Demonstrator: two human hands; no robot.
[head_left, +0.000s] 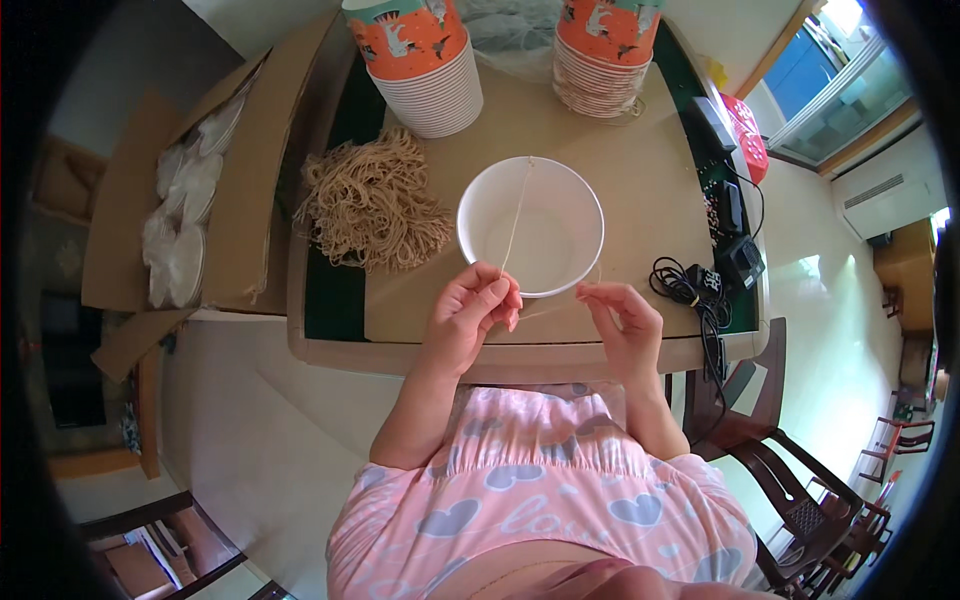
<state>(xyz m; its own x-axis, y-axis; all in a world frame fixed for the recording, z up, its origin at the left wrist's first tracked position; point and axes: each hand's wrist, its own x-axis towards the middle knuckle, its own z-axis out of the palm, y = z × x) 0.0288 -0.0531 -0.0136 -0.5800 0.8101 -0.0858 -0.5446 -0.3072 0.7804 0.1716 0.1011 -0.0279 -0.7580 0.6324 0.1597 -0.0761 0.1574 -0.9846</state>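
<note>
A white paper bucket (540, 215) stands with its mouth up on the table in front of me. A thin beige cord (517, 212) runs from the bucket's far rim across its opening to my left hand (475, 305), which pinches it at the near rim. The cord goes on in a loose loop toward my right hand (622, 318), whose thumb and forefinger are pressed together on it just right of the rim. Left of the bucket lies a tangled heap of similar cords (375, 200).
Two stacks of nested orange-and-white buckets, one at the far left (425, 85) and one at the far right (603, 75), stand on the table. A cardboard box (255, 190) with white round pieces is at the left. Black cables (690, 285) and adapters lie along the right edge.
</note>
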